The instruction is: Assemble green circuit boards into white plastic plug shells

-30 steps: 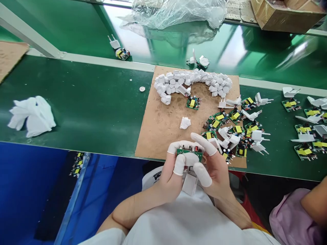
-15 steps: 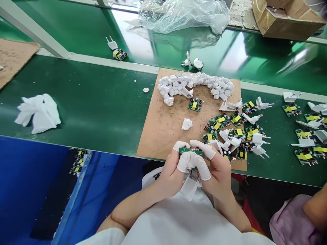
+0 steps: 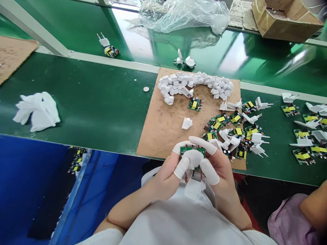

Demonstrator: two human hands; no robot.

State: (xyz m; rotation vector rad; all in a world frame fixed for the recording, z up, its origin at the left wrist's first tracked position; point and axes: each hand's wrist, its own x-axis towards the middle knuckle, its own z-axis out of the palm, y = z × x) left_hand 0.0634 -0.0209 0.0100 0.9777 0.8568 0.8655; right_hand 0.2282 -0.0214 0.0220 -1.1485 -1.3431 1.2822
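Observation:
Close to my body, both hands hold a green circuit board (image 3: pixel 186 149). A smooth white lump of putty (image 3: pixel 193 158) lies flattened on its face. My left hand (image 3: pixel 165 178) is closed on the board's left side, its thumb against the putty. My right hand (image 3: pixel 222 168) grips the right side, thumb at the putty's right edge. White finger cots cover the thumbs and some fingers. A white plug housing (image 3: pixel 194 190) hangs below the board on wires, slightly blurred. Beyond the hands, a loose white lump (image 3: pixel 187 123) rests on a cardboard sheet (image 3: pixel 158 132).
White lumps (image 3: pixel 196 80) form an arc on the cardboard. Boards with plugs (image 3: pixel 237 131) crowd its right side, and more boards (image 3: pixel 304 132) lie farther right. White gloves (image 3: pixel 38 110) lie left. A plastic bag (image 3: pixel 184 15) and carton (image 3: pixel 288 20) stand behind. A person's arm (image 3: pixel 314 206) shows at right.
My right thumb has moved off to the right, exposing the white putty on the board. The two plug assemblies on the back green surface have shifted left.

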